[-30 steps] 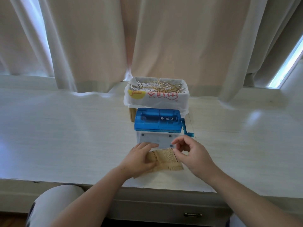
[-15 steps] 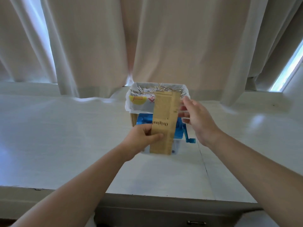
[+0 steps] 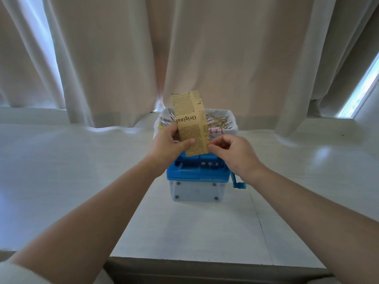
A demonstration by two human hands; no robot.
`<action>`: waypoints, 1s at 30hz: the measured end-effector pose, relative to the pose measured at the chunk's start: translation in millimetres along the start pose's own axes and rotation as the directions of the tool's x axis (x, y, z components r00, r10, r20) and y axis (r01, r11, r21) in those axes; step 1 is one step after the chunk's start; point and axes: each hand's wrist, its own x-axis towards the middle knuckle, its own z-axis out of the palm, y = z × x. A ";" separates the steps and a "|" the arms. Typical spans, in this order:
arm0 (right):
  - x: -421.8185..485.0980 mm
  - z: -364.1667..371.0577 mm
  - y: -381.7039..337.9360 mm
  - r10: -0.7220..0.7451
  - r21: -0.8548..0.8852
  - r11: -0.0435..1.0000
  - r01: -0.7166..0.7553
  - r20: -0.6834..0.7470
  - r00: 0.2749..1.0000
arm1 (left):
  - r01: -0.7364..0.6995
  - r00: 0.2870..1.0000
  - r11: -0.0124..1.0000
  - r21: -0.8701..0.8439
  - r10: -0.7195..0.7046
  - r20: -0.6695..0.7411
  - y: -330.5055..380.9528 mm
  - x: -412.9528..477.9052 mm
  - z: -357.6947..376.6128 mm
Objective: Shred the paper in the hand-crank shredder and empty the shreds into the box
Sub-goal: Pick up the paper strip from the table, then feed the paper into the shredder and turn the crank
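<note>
A tan strip of newsprint paper (image 3: 189, 119) stands upright above the shredder (image 3: 198, 177), its lower end just over the blue top. My left hand (image 3: 170, 143) pinches the strip's left edge between thumb and fingers. My right hand (image 3: 233, 152) pinches the lower right edge with its fingertips. The shredder has a blue lid, a clear bin below and a blue crank (image 3: 238, 184) on its right side. Behind it stands the box (image 3: 229, 130), lined with a white bag and holding paper shreds; the paper hides part of it.
The white table (image 3: 82, 181) stretches wide to both sides of the shredder. Beige curtains (image 3: 184, 48) hang close behind the box. A window strip (image 3: 361, 91) shows at the far right. The table's front edge (image 3: 205, 261) lies near my body.
The paper went from flat on the table to upright in both hands, then lowered toward the shredder top. My right hand slid from the strip's upper edge down to its lower right edge.
</note>
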 end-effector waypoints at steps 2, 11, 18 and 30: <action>4.1 2.4 4.5 -0.002 -0.050 0.999 0.001 -0.019 1.000 | -0.005 1.000 0.995 0.097 0.005 0.004 -6.2 1.7 1.6; 7.2 3.2 23.0 0.021 -0.181 0.983 -0.025 -0.022 1.000 | -0.067 0.996 0.920 0.385 0.082 -0.023 -18.5 6.5 15.9; -4.2 -17.9 41.5 0.018 -0.208 0.978 -0.027 -0.042 0.999 | -0.002 0.999 0.912 0.410 0.022 -0.044 -30.4 6.9 21.4; -43.6 -42.9 76.3 -0.137 -0.416 0.869 0.269 0.321 0.937 | 0.049 0.997 0.891 0.451 -0.013 -0.081 -34.2 2.3 25.6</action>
